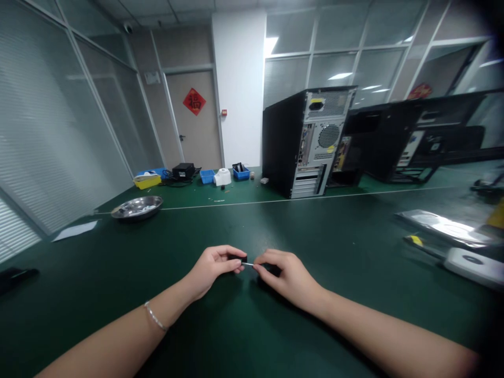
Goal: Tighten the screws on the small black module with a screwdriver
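Fingers pinched on both sides — the left hand (pixel 220 265) has a small black piece (pixel 238 258), the right hand (pixel 291 278) nips a thin pale rod (pixel 248 264) bridging the gap, long axis nine to three o'clock, with the piece at nine from the right fingertips. Left hand is nearer and covers most of that piece; whether the rod enters it or only touches, too small to tell! Ten o'clock, a steel bowl (pixel 155 201) — three o'clock, a blurred white device (pixel 474 265).
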`<state>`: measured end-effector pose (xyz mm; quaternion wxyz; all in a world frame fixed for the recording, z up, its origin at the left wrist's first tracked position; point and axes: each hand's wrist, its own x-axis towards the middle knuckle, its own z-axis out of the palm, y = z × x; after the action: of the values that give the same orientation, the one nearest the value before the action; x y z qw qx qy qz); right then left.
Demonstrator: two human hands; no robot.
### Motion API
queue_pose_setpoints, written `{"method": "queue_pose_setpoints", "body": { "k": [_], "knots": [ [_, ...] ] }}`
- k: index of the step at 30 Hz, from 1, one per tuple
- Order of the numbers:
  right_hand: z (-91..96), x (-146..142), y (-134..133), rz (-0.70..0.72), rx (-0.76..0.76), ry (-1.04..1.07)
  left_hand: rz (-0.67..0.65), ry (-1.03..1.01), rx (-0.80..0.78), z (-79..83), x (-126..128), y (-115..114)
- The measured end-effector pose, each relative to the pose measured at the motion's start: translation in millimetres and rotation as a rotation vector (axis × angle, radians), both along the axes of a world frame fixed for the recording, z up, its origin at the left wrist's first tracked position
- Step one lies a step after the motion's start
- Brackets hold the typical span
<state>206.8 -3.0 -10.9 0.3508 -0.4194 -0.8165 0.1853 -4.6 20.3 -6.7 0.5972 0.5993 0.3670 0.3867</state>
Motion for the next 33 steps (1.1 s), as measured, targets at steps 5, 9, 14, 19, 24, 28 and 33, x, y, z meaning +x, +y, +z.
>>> {"method": "queue_pose_setpoints", "body": {
  "k": [5, 9, 14, 19, 24, 28, 33],
  "knots": [
    [1.7, 0.5, -0.6, 0.044, -0.005, -0.027, -0.026, 0.063, -0.001, 0.4, -1.2, -0.4],
    [1.2, 1.7, -0.1, 0.073, -0.024, 0.007, -0.048, 0.038, -0.019, 0.9, -0.9, -1.2],
    [1.7, 1.2, -0.1, 0.063, -0.025, 0.035, 0.018, -0.073, -0.034, 1.7, 1.7, -2.7],
    [1.8, 0.5, -0.3, 0.041, -0.029, 0.032, 0.133, -0.080, 0.002, 1.1, 3.9, -1.7],
    [2.5, -0.1, -0.6, 0.042, -0.031, 0.035, 0.205, -0.006, 0.044, -0.8, 3.3, 0.9],
    [2.4, 0.1, -0.6, 0.043, -0.035, 0.041, 0.242, 0.079, 0.115, -2.7, 3.5, 1.8],
    [0.1, 1.2, 0.6, 0.053, -0.028, 0.065, 0.283, 0.016, 0.130, -4.2, 8.8, 1.0]
  ]
}}
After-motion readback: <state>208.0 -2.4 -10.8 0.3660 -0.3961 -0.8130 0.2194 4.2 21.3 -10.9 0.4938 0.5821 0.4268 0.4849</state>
